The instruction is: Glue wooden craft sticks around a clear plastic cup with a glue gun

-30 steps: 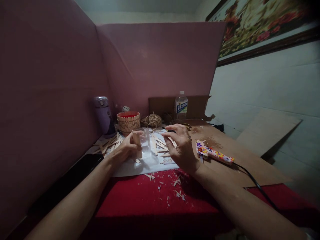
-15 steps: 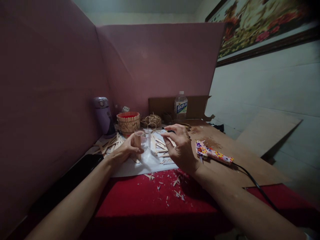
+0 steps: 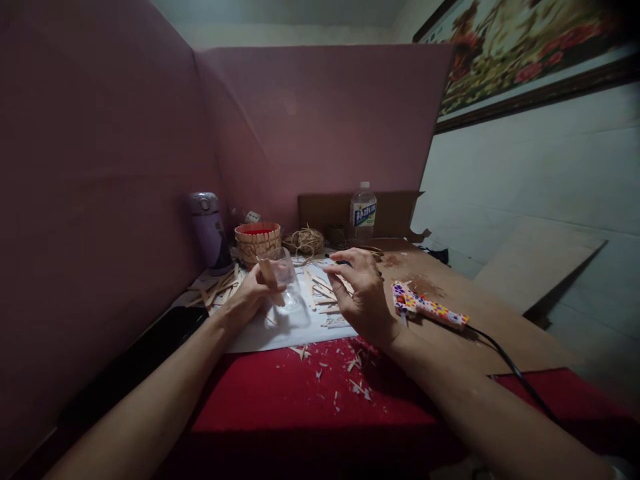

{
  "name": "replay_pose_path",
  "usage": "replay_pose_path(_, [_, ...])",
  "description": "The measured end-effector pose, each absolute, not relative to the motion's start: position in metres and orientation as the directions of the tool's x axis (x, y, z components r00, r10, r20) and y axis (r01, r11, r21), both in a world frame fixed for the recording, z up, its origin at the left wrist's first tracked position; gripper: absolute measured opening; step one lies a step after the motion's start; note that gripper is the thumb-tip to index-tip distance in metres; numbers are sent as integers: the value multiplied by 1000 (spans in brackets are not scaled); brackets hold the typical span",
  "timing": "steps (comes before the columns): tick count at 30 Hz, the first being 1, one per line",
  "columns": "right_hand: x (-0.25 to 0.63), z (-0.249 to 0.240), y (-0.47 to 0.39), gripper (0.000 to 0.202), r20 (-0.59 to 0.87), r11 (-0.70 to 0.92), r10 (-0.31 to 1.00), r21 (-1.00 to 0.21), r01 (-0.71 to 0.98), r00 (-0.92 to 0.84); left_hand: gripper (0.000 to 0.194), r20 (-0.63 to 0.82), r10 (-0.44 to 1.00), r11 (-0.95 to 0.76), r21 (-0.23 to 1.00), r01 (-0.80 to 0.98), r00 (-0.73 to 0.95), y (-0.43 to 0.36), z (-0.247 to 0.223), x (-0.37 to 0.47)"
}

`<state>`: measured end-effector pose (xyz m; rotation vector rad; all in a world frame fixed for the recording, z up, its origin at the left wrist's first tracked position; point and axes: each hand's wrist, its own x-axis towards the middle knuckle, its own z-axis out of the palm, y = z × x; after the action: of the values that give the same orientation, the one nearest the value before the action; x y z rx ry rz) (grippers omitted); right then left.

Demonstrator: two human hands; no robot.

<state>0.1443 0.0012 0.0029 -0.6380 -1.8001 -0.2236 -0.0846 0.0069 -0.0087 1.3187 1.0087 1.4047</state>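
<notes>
My left hand (image 3: 255, 290) grips a clear plastic cup (image 3: 284, 268) from its left side, and the cup is tilted. Flat wooden craft sticks (image 3: 269, 272) stand against the cup's wall under my fingers; how many, I cannot tell. My right hand (image 3: 363, 293) hovers to the right of the cup, fingers curved, thumb and forefinger apart, with nothing visible between them. Loose craft sticks (image 3: 323, 288) lie on the white paper (image 3: 255, 339) below both hands. A flower-patterned glue gun (image 3: 430, 308) rests on the board right of my right hand.
Behind the cup are a stick-covered pot (image 3: 257, 243) with a red inside and a twine coil (image 3: 305, 240). A purple flask (image 3: 210, 233) stands left, a plastic bottle (image 3: 363, 212) at the back. Wood scraps litter the red cloth (image 3: 300, 393). A black cord (image 3: 515, 367) trails right.
My left hand has turned and tilted the cup, so its clear side and base show more. My right hand has barely moved.
</notes>
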Motion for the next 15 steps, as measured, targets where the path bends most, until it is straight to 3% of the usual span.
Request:
replay_pose_path(6, [144,3,2,15,924,834,323,-176,523,-205,56,218,976,-212,964,160,-19,3,-7,-80])
replay_pose_path(15, [144,2,2,15,921,834,333,-188,519,-203,58,273,962,-272,960,-64,16,7,-10,-86])
